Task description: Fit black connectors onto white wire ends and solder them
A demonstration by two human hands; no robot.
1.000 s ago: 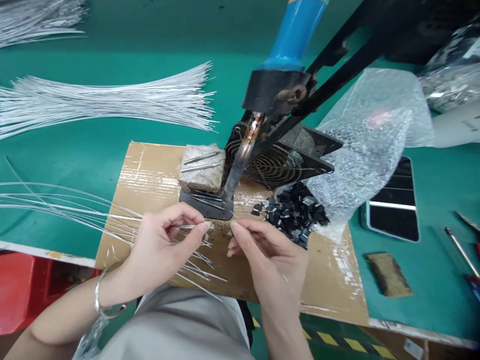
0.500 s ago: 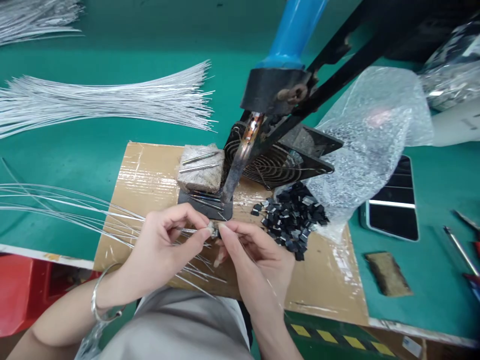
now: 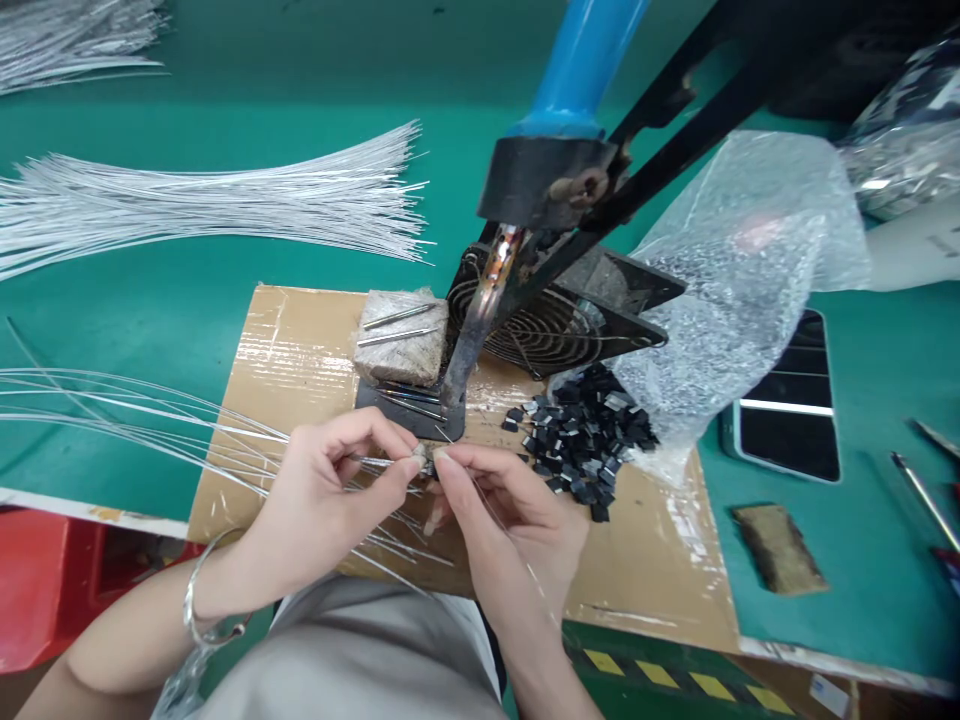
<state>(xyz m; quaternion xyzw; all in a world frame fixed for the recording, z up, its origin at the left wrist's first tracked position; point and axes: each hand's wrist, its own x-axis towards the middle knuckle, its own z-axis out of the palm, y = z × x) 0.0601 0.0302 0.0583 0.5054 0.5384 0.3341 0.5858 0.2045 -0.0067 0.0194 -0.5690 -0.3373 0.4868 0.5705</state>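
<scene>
My left hand [image 3: 330,500] pinches the ends of thin white wires [image 3: 150,415] that fan out to the left over the cardboard sheet [image 3: 300,350]. My right hand [image 3: 510,510] meets it fingertip to fingertip and pinches a small dark part [image 3: 429,462] against those wire ends. Both hands hover just in front of the soldering iron tip [image 3: 459,375], whose blue handle [image 3: 581,65] rises in a black stand. A pile of small black parts [image 3: 589,435] lies right of my right hand.
A bubble-wrap bag [image 3: 739,280] spills the black parts. A black fan [image 3: 555,320] and a grey sponge block [image 3: 401,335] sit behind the iron. A wire bundle [image 3: 210,200] lies on the green table; a phone [image 3: 787,410], brown pad [image 3: 776,545] and tools [image 3: 926,495] lie right.
My right hand moved left until its fingertips met the left hand's, bringing a small dark part to the wire ends. The left hand stayed nearly still.
</scene>
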